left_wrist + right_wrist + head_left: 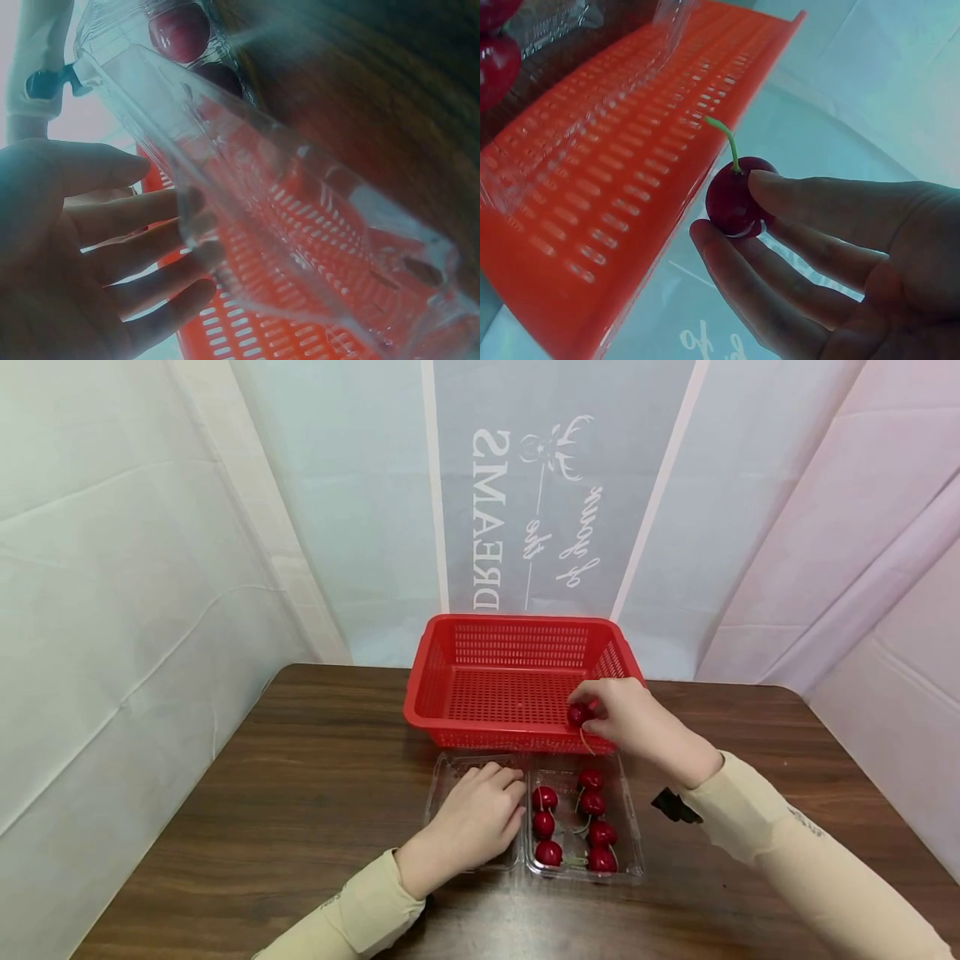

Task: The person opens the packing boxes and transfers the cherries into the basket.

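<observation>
The basket [487, 727] at the centre of the frame is plastic, smooth with a soft sheen. Just below it, the box [626, 867] and its lid [450, 789] are thin clear plastic, glossy with bright reflections. The cherries [592, 802] look smooth and shiny. The table [300, 810] across the lower frame has dark wood grain and a satin gleam; the curtain [382, 485] at the top is matt, lightly wrinkled cloth, and the sleeves [795, 860] near the bottom are matt fabric
</observation>
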The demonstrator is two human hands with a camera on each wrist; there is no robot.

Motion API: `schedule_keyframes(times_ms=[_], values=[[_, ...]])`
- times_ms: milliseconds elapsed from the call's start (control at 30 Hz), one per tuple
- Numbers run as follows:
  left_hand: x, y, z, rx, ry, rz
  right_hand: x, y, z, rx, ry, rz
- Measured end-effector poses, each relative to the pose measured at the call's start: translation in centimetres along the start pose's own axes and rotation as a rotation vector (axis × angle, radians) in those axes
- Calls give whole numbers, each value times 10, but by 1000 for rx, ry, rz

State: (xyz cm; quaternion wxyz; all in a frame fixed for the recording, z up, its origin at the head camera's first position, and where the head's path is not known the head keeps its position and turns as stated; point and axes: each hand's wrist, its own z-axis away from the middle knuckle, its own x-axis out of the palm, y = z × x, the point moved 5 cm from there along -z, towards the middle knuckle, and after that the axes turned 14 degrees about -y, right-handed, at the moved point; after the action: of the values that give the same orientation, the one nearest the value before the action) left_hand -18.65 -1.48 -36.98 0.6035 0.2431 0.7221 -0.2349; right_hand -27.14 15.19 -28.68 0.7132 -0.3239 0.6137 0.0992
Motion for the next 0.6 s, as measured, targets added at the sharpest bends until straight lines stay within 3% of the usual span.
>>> schedule_keyframes(times_ms=[400, 600], values=[[-1, 0, 0, 3, -3, -5, -8, 5, -30, 52, -42, 19], [-1, -1, -1, 2, -5, -1, -12, 0, -43, 41, -57, 22]])
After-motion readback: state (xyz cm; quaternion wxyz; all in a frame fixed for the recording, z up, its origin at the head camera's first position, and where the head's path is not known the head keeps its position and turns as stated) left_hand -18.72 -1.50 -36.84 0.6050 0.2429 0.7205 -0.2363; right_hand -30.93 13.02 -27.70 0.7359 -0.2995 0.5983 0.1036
